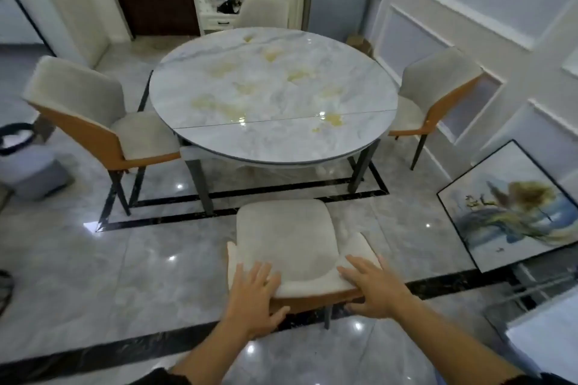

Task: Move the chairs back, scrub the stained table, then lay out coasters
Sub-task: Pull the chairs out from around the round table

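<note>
Both hands are lying on the top edge of the near chair (281, 237) backrest. The left hand (253, 300) and right hand (372, 287) are set apart at its two corners, fingers spread and fairly straight rather than wrapped round it, thumbs hanging over the orange back. I'm guessing that wide two-corner placing is for keeping it square on a straight pull. It's sitting right under the hands, well clear of the table (272, 147) up ahead, whose yellow stains (219, 103) are waiting for the scrub. The chair on the left (93, 122) and the chair on the right (428, 97) are sitting tucked close to the table, so probably next. No coasters are showing.
</note>
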